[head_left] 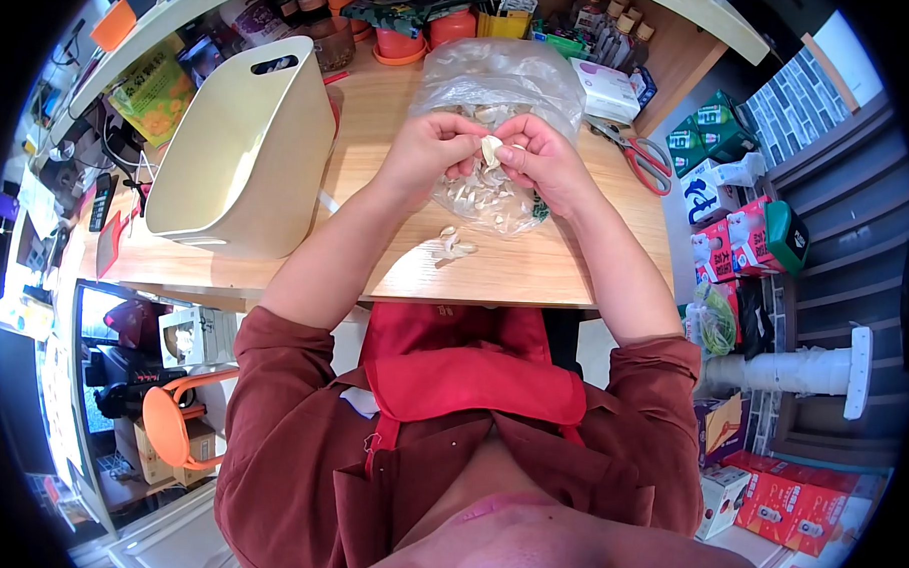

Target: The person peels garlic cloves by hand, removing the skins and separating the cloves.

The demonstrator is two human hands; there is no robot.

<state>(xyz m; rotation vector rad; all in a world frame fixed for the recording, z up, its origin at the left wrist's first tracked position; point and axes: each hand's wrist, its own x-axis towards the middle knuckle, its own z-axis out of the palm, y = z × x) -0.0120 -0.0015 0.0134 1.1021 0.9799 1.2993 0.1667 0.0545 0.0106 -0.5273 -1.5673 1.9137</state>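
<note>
Between the fingertips of both hands is a pale garlic clove (490, 151). My left hand (441, 148) pinches it from the left, and my right hand (541, 159) grips its other side with thumb and fingers. Both hands are above a clear plastic bag (502, 70) that spreads over the wooden table, with bits of garlic and skin (483, 193) in its near part. Several peeled-looking cloves (456, 246) lie on the bare wood nearer to me. How much skin is on the held clove I cannot tell.
A tall cream bin (241, 146) stands at the left of the table (415, 273). Red-handled scissors (639, 158) lie at the right, near a white box (605, 89). Pots (398, 44) and corked bottles (618, 34) line the back. An orange stool (174, 419) is below left.
</note>
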